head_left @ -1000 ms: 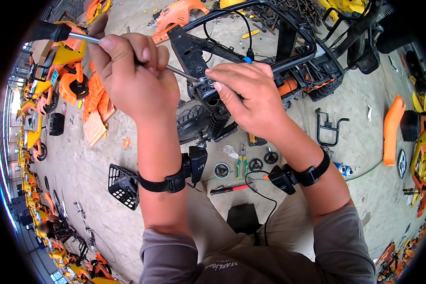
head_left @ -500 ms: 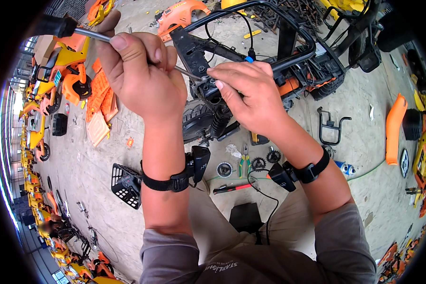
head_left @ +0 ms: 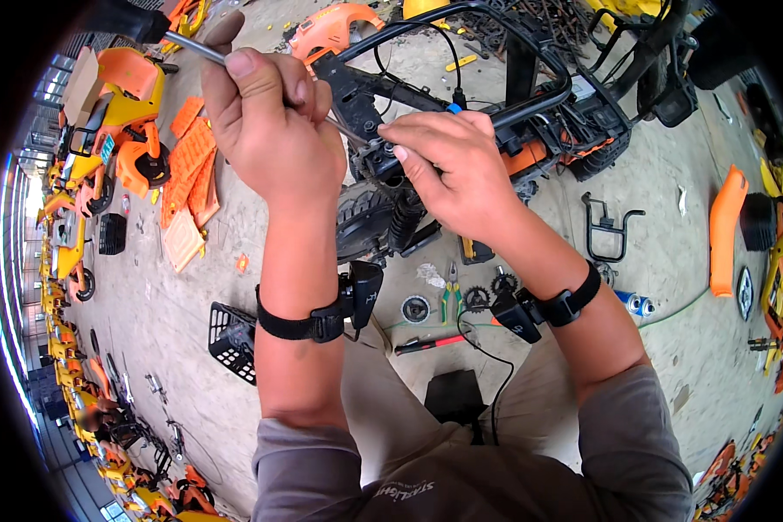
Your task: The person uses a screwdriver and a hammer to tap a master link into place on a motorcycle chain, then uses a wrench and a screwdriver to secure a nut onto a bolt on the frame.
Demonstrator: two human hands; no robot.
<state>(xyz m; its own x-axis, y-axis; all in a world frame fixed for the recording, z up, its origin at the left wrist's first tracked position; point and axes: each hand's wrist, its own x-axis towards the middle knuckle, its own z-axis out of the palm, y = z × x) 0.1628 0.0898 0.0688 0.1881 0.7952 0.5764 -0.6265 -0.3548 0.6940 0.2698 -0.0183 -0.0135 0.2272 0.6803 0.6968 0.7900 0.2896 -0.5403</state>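
Fingers (head_left: pixel 294 85) of the left hand (head_left: pixel 278 157) wrap the steel shaft of a screwdriver-like tool (head_left: pixel 196 47) at upper centre-left, its dark handle reaching the frame's upper left corner; those of the right hand (head_left: pixel 461 174), upper centre, lie loosely extended over the end of a metal bracket, and whether they pinch any small part cannot be told.

Largest in the work area is a stripped black vehicle frame (head_left: pixel 531 106), spanning upper centre to upper right, with a knobbly tyre (head_left: pixel 361 217) below the hands. An orange panel (head_left: pixel 726 230) lies on the floor (head_left: pixel 148 304) at right; a black basket (head_left: pixel 232 335) sits at lower centre-left, and a bent black rack (head_left: pixel 609 230) right of centre. Green-handled pliers (head_left: pixel 451 296) rest near the centre, just beside a dark toothed gear (head_left: pixel 477 298). Smallest is a bolt (head_left: pixel 371 126) on the bracket, close to the tool's far end; whether tip and metal touch is unclear.

The likeliest mishap, by judgement, is a slip: gripped along its shaft, the tool could skid off the bracket if pushed at a slant, jabbing the right fingers close by. Loose hardware, if freed there, could drop past the tyre to the floor.
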